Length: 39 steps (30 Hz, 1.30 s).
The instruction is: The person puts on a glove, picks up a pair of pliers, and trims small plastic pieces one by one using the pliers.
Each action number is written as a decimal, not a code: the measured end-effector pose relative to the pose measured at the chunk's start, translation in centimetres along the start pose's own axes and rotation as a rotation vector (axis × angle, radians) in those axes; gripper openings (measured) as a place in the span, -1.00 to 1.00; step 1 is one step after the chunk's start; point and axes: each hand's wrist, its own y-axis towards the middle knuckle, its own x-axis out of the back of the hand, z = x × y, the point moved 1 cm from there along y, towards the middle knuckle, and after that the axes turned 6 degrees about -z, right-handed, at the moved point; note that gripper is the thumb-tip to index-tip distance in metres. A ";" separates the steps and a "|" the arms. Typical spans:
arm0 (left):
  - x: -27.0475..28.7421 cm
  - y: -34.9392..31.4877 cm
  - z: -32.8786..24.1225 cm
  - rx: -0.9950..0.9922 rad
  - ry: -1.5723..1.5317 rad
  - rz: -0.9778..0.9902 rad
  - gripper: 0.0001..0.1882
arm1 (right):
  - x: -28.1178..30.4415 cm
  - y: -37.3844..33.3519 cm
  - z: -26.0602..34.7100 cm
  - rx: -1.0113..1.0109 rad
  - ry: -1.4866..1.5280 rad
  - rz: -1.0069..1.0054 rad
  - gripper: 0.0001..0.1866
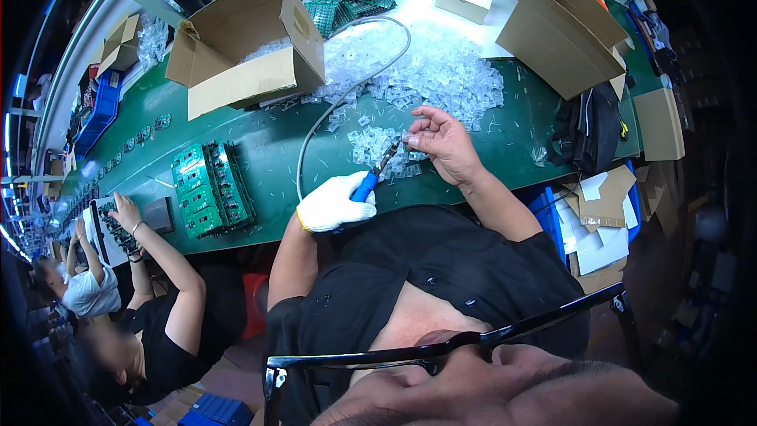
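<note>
My left hand, in a white glove, is closed around the blue handle of a nipper-like tool. The metal jaws point up toward my right fingertips. Bare, my right hand pinches a small clear plastic piece right at the tool's tip. Below and around the tip lies a small heap of similar clear pieces. A much larger pile of clear plastic pieces spreads just beyond. From beside my glove, a grey hose loops up over that pile; where it joins the tool is hidden.
On the green table, stacked green circuit boards stand to the left. Open cardboard boxes flank the pile. A black bag sits at right, above a blue bin. Co-workers' hands handle boards at far left.
</note>
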 end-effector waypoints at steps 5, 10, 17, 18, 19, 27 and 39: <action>0.2 -0.1 0.1 0.025 -0.074 0.018 -0.53 | -0.1 -0.2 -0.7 -0.001 0.001 -0.019 -0.50; 0.3 -0.1 -0.2 0.071 -0.039 0.043 -0.54 | -0.6 -0.4 -1.3 0.049 -0.033 -0.036 -0.57; -0.2 0.0 -0.5 0.048 0.099 -0.027 -0.63 | -0.7 -1.1 -0.9 0.097 -0.190 -0.062 -0.66; -0.3 0.0 -0.5 0.023 0.146 -0.049 -0.61 | -0.6 -1.2 -0.9 0.096 -0.209 -0.065 -0.66; -0.6 0.0 -0.5 0.024 0.147 -0.047 -0.61 | -0.6 -1.3 -0.9 0.096 -0.207 -0.068 -0.66; -0.2 -0.2 0.3 0.087 -0.389 -0.019 -0.34 | 0.0 -1.2 -1.0 0.065 -0.133 -0.094 -0.62; -0.2 -0.4 1.9 0.105 -0.569 0.005 -0.28 | 1.0 0.3 1.8 0.300 -1.108 -0.165 -0.67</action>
